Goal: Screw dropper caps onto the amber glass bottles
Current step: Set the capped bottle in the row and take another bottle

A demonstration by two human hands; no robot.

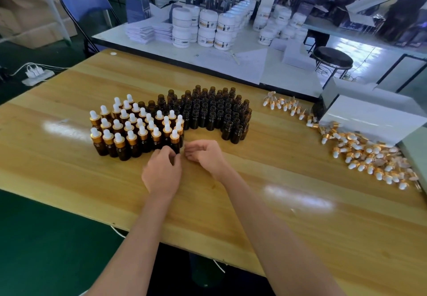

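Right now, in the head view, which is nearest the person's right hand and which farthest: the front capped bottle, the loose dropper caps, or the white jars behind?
From the right hand:
1. The front capped bottle, just to its left.
2. The loose dropper caps, piled off to the right.
3. The white jars, on the far table.

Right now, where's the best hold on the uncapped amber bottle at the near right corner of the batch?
Take the corner bottle by its round body, below the shoulder, coming from the near right. It stands upright, other uncapped bottles crowd its back and left, and bare table lies in front and right. Keep the open neck clear.
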